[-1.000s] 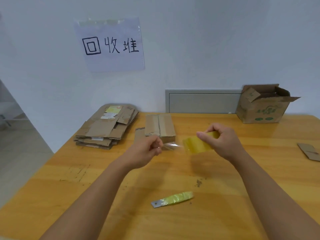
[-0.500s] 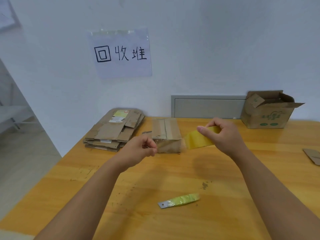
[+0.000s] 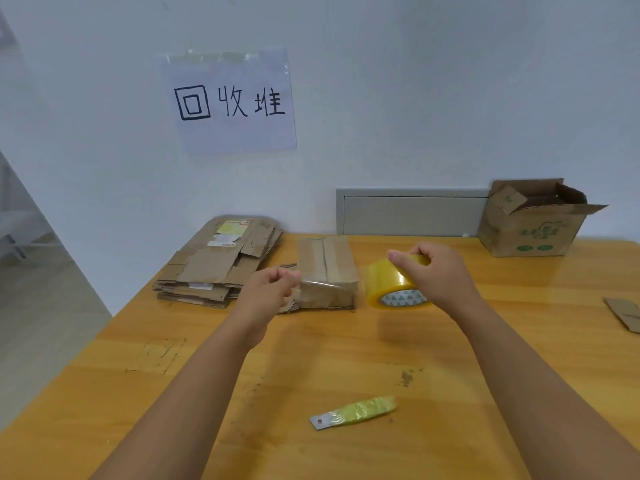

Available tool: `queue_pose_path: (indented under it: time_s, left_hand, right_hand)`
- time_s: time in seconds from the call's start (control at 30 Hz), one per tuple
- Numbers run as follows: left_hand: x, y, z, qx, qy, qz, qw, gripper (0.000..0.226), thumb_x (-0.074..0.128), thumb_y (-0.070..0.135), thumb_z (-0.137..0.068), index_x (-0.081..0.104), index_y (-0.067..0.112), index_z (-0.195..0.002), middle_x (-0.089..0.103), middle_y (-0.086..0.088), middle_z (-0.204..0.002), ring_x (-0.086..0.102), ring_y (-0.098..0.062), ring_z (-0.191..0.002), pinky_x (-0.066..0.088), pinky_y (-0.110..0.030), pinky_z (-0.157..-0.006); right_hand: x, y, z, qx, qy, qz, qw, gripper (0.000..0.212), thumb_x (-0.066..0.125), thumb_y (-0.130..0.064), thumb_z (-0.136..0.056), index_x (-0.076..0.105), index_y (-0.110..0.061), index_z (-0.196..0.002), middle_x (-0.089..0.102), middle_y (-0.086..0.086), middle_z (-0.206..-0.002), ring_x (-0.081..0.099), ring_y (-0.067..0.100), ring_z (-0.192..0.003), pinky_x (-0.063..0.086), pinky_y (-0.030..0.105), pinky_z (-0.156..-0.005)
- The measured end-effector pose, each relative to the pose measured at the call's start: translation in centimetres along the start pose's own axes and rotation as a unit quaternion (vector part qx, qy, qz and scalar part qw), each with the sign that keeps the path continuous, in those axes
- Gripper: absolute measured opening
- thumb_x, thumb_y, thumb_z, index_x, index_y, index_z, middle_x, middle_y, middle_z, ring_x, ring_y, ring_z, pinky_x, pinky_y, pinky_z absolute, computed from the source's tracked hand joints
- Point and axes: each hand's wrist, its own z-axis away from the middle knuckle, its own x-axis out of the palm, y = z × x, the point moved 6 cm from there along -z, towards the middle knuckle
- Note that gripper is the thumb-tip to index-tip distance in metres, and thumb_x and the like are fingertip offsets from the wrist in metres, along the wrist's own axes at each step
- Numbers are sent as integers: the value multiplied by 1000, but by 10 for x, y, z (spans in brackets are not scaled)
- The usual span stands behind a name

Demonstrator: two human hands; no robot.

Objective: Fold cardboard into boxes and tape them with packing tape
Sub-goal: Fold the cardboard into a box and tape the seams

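Small box (image 3: 327, 271) folded, partly taped. Left hand (image 3: 270, 292) pinched tape end; right hand (image 3: 440, 275) held tape roll (image 3: 389, 284). Flat cardboard pile (image 3: 218, 261) waited.

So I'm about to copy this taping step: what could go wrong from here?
The clear tape strip stretched between the left hand and the tape roll could sag and stick to itself or land crooked on the small box. The cutter lies out of both hands, so cutting means releasing one grip.
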Motion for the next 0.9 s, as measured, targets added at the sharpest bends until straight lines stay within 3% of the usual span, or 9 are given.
queue_pose_path:
  time_s: [0.27,0.4,0.53,0.63,0.77,0.9]
  left_hand:
    - [7,-1,-22,30,43,-56,997,10,63,19,-95,68,12,-90,63,0,-86,53,-12,-78,44,-28,-76]
    - [7,-5,-34,42,66,-89,993,7,67,22,-93,66,15,-95,62,1,-84,55,-13,-77,43,-28,-69]
    - [12,-8,-43,43,75,-131,988,18,66,24,-94,55,21,-107,59,-2,-85,56,-16,-77,44,-30,-66]
    - [16,-5,-45,60,84,-179,978,17,63,23,-96,52,18,-108,57,1,-85,57,-17,-82,49,-34,-73]
    - [12,-4,-50,62,108,-196,973,16,62,21,-96,50,16,-105,54,3,-86,53,-13,-78,40,-26,-63]
    - [7,-10,-52,57,115,-205,970,19,67,23,-93,50,15,-98,51,3,-85,49,-13,-77,43,-32,-70]
  right_hand:
    - [9,9,-12,16,-70,54,996,26,64,-44,-90,59,-18,-87,60,3,-85,55,18,-77,42,31,-60]
    - [15,10,-23,-1,-82,127,988,29,63,-45,-90,56,-17,-87,57,1,-82,52,18,-76,41,33,-61]
    - [20,11,-34,-1,-87,198,976,32,62,-48,-87,54,-17,-89,56,0,-81,51,18,-75,39,34,-60]
    - [24,11,-40,2,-109,253,961,30,58,-50,-86,51,-22,-94,50,-9,-79,47,14,-74,32,29,-56]
    - [28,5,-47,-19,-111,346,932,30,54,-53,-86,51,-23,-89,51,-6,-78,47,15,-76,33,33,-72]
    - [36,7,-53,-27,-119,379,917,34,53,-57,-86,53,-23,-92,51,-8,-78,52,19,-82,37,36,-80]
